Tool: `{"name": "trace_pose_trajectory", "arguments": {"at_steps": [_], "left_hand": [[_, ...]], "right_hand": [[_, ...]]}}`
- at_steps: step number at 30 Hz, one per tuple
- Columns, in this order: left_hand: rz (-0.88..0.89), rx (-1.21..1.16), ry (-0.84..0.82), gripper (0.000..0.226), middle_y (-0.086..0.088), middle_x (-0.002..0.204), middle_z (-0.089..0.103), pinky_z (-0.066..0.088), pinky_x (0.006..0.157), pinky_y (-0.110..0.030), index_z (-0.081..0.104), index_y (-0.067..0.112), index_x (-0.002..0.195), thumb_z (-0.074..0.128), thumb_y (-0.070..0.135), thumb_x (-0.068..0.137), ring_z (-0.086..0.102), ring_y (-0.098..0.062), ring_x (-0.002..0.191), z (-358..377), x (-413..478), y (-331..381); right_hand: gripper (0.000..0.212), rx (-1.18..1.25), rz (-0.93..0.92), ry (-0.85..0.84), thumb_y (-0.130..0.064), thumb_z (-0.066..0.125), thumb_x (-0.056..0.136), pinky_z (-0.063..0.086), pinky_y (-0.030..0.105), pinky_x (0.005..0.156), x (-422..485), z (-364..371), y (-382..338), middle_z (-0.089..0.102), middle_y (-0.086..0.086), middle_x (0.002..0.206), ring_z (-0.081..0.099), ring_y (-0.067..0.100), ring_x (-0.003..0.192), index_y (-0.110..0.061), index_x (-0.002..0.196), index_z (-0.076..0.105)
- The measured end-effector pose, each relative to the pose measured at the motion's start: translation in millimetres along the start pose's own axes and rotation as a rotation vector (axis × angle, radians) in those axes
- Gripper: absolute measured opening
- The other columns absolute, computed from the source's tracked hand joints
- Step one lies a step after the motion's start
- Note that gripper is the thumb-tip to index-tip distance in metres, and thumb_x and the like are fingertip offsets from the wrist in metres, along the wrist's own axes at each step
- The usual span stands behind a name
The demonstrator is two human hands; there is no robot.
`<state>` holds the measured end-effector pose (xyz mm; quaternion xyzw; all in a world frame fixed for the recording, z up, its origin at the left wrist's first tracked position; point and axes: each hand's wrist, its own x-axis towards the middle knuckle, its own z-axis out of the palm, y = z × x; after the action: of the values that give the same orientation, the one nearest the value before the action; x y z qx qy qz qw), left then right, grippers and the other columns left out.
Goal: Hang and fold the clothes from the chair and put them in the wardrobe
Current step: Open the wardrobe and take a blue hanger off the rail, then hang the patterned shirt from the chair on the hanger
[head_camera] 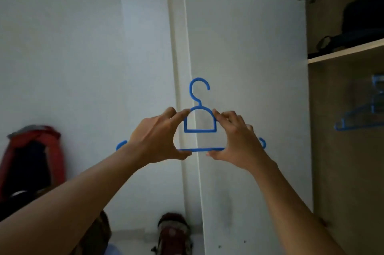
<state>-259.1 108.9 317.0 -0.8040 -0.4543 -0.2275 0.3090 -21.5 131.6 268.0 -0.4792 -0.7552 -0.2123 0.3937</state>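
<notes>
Hanger [200, 130] step: you're holding it bare, no clothes on yet.
Left hand [154, 136] & right hand [239, 142] fingers pinching frame; nxt move's needing clothes threaded on.

Upright blue hanger [200, 119], bare

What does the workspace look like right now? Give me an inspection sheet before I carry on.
Surface: wardrobe shelf carries a dark bag.
Job's things: blue hanger, bare, held upright before the wardrobe door; spare hangers hang inside; chair and clothes not in view.
Clutter: red backpack at left; second bag on the floor.
Grips: left hand and right hand each pinch the hanger, fingers above, thumb at the bottom bar.
Cables: nothing seen.
Surroundings: white wall, dim light.
</notes>
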Motion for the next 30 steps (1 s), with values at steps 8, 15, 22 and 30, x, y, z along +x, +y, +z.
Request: {"name": "trace_pose_trajectory", "arguments": {"at_steps": [8,15,22,30], "left_hand": [[-0.309,0.139,-0.095,0.11,0.009,0.113,0.053,0.056,0.06,-0.033,0.023,0.036,0.15,0.058,0.086,0.059,0.063,-0.015,0.078,-6,-128,-134],[-0.483,0.224,-0.198,0.113,0.005,0.108,0.053,0.057,0.059,-0.032,0.023,0.034,0.153,0.049,0.091,0.059,0.06,-0.013,0.071,36,-202,-243],[-0.566,0.174,-0.35,0.111,0.003,0.119,0.051,0.056,0.065,-0.029,0.009,0.039,0.155,0.052,0.088,0.065,0.06,-0.014,0.084,157,-221,-334],[-0.743,0.039,-0.458,0.11,0.01,0.102,0.04,0.044,0.059,-0.022,0.006,0.044,0.154,0.06,0.084,0.067,0.047,-0.006,0.072,272,-257,-372]], "right_hand": [[0.109,0.199,-0.252,-0.138,-0.06,0.079,0.069,0.044,0.043,0.095,49,110,-143,0.043,-0.006,0.136,0.044,0.016,0.123,-0.03,0.156,0.022],[0.106,0.339,-0.423,-0.207,-0.067,0.073,0.071,0.044,0.046,0.096,94,243,-236,0.042,-0.005,0.137,0.043,0.016,0.122,-0.029,0.155,0.021],[0.106,0.353,-0.424,-0.341,-0.069,0.071,0.07,0.045,0.042,0.091,119,400,-254,0.043,-0.007,0.131,0.046,0.016,0.116,-0.032,0.155,0.019],[0.109,0.306,-0.457,-0.548,-0.067,0.075,0.066,0.047,0.041,0.082,111,524,-253,0.047,-0.004,0.13,0.051,0.02,0.111,-0.027,0.155,0.028]]}}
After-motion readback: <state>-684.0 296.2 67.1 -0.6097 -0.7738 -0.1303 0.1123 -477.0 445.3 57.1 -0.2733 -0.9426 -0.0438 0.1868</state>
